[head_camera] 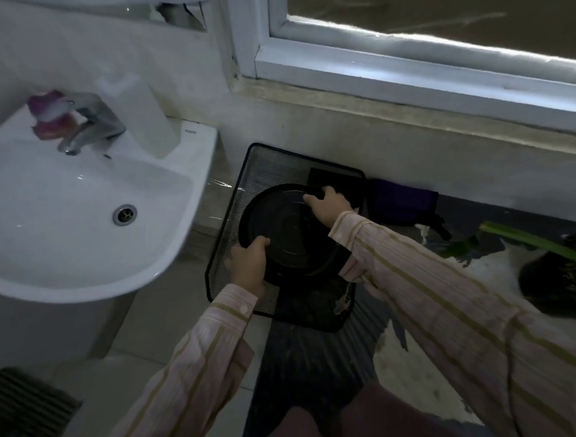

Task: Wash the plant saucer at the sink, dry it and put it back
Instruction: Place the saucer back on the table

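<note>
The round black plant saucer (287, 231) is held over a black mesh bin (245, 187) on the floor, right of the sink. My left hand (249, 263) grips the saucer's near left rim, fingers curled over the edge. My right hand (329, 203) grips the far right rim. The white sink (65, 211) with its chrome faucet (88, 124) stands at the left, its basin dry-looking and empty.
A white bottle (140, 115) and a pink-purple object (51, 113) sit on the sink's back edge. A dark purple cloth (401, 203) lies by the wall. A potted plant (559, 272) with a green leaf stands at the right. A window ledge (407, 114) runs above.
</note>
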